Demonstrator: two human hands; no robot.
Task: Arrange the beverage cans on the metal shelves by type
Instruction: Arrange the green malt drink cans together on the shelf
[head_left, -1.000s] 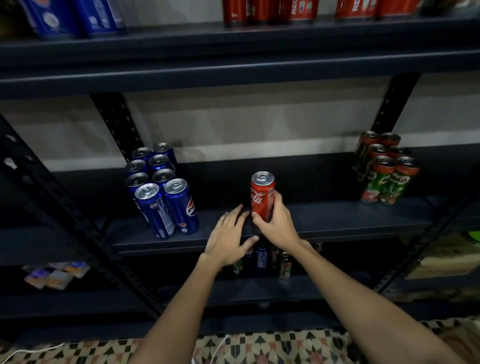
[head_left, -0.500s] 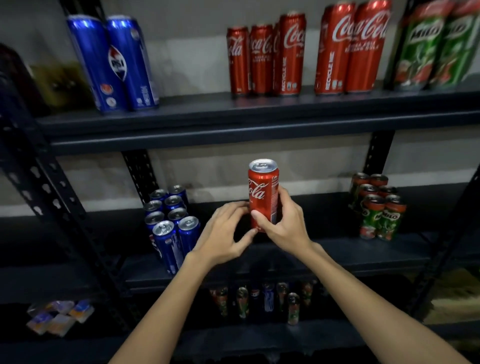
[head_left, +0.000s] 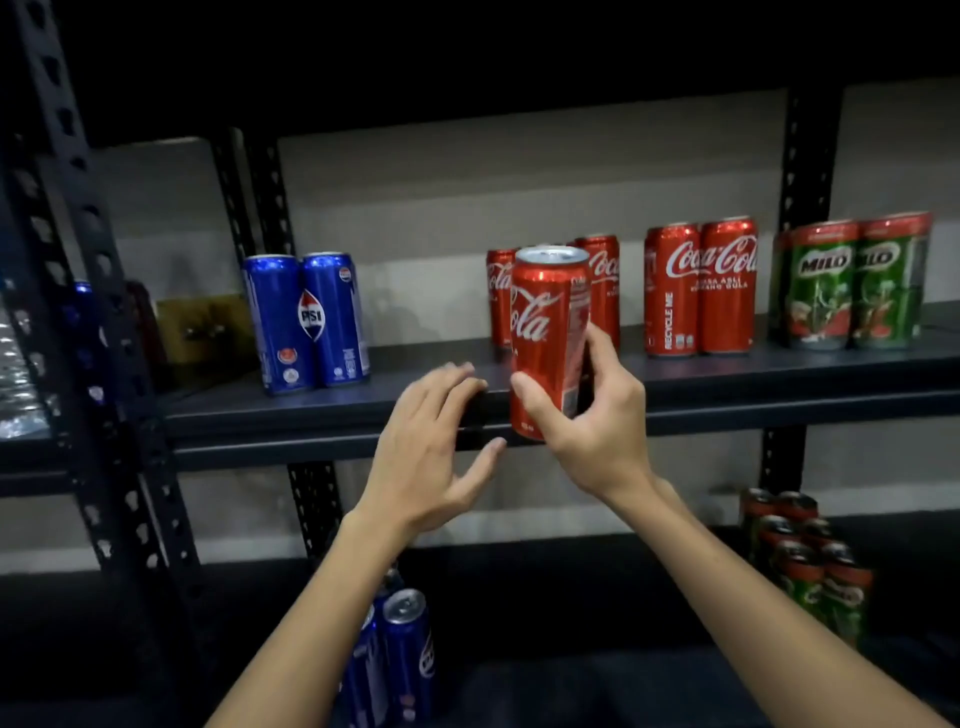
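My right hand (head_left: 597, 431) grips a red Coca-Cola can (head_left: 545, 338) upright, in front of the upper metal shelf (head_left: 322, 410) at its front edge. My left hand (head_left: 431, 441) hovers just left of the can with relaxed, spread fingers and holds nothing. On the upper shelf stand two blue Pepsi cans (head_left: 306, 322) at the left, red Coca-Cola cans (head_left: 698, 291) in the middle and right, partly hidden behind the held can, and two green Milo cans (head_left: 852, 286) at the far right.
On the lower shelf, blue Pepsi cans (head_left: 400, 649) stand under my left arm and several Milo cans (head_left: 810, 561) at the right. Perforated black uprights (head_left: 104, 312) frame the rack at the left. A dim brown object (head_left: 202, 327) sits behind the Pepsi cans.
My right hand has lifted the Coca-Cola can from the lower shelf up to the upper shelf's level. My left hand rose alongside and came off the can. The view tilted upward.
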